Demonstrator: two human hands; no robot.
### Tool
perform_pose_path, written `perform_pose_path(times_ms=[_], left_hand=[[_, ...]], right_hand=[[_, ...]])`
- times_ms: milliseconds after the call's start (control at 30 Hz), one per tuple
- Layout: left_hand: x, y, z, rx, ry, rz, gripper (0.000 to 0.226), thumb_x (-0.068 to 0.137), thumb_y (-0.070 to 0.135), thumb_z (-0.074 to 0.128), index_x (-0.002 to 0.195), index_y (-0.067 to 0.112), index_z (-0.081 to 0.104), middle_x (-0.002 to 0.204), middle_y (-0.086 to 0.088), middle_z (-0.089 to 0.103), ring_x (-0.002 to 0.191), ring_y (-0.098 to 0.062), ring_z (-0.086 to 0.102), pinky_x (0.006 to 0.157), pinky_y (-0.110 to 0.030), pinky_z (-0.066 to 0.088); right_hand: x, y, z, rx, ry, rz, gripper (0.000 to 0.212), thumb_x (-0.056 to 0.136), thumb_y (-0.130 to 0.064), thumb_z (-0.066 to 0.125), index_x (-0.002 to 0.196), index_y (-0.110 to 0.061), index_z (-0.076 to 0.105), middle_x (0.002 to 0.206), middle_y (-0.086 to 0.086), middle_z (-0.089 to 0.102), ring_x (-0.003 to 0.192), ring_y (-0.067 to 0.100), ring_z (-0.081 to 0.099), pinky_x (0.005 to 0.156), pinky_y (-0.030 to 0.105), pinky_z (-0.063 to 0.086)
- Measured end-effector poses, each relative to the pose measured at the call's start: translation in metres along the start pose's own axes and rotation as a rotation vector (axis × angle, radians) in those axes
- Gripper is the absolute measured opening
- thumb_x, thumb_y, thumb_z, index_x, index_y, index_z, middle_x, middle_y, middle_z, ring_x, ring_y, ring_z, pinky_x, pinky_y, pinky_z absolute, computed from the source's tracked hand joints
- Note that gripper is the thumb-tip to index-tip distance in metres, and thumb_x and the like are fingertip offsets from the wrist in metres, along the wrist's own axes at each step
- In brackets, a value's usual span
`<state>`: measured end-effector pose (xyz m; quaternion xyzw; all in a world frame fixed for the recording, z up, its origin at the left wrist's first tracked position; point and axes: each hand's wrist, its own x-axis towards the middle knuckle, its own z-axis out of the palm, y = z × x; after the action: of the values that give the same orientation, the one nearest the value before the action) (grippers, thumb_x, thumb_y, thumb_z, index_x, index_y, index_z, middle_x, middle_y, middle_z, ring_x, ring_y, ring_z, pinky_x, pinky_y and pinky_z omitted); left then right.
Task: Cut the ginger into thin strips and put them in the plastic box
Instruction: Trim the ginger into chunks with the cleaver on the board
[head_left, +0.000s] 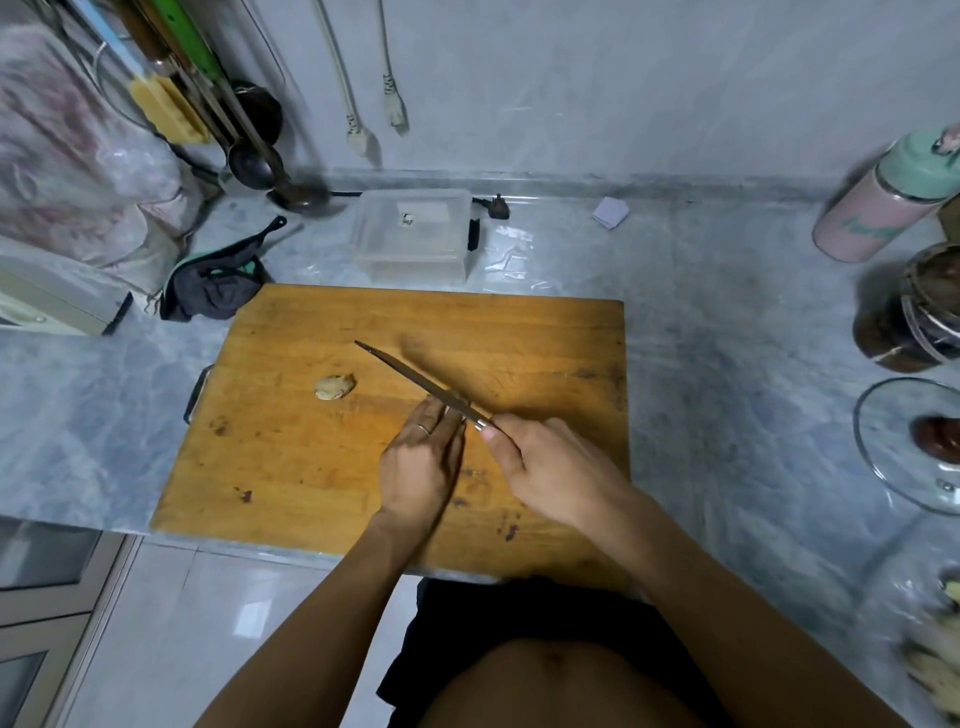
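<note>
- Right hand (540, 457) grips the knife (415, 379), blade angled across the board (519, 338).
- Left hand (421, 457), fingers straight, touches the blade, perhaps wiping it.
- Ginger (335, 387) lies uncut, left of the blade.
- Box (413, 234) waits behind the board.

Marble counter (727, 338), tiled wall (623, 78)

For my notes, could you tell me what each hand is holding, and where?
The right hand holds the knife by its handle; the left hand's fingers touch the blade.
</note>
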<state>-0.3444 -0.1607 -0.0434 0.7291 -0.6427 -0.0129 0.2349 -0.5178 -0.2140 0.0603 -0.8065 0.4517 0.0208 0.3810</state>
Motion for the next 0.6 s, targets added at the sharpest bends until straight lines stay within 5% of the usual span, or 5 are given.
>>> perform_pose_path(times_ms=[600], left_hand=[[0.0025,-0.0012,0.0002,0.044,-0.03,-0.019,0.023,0.092,0.018,0.061,0.112,0.018,0.072,0.124,0.0,0.066,0.117,-0.02,0.06,0.063,-0.034,0.057]], right_hand=[[-0.0022,0.0018,-0.0017,0.041,0.001,0.025,0.034,0.105,-0.054,0.027,0.094,-0.031,0.05,0.083,0.004,0.059,0.07,0.024,0.057,0.049,0.029,0.031]])
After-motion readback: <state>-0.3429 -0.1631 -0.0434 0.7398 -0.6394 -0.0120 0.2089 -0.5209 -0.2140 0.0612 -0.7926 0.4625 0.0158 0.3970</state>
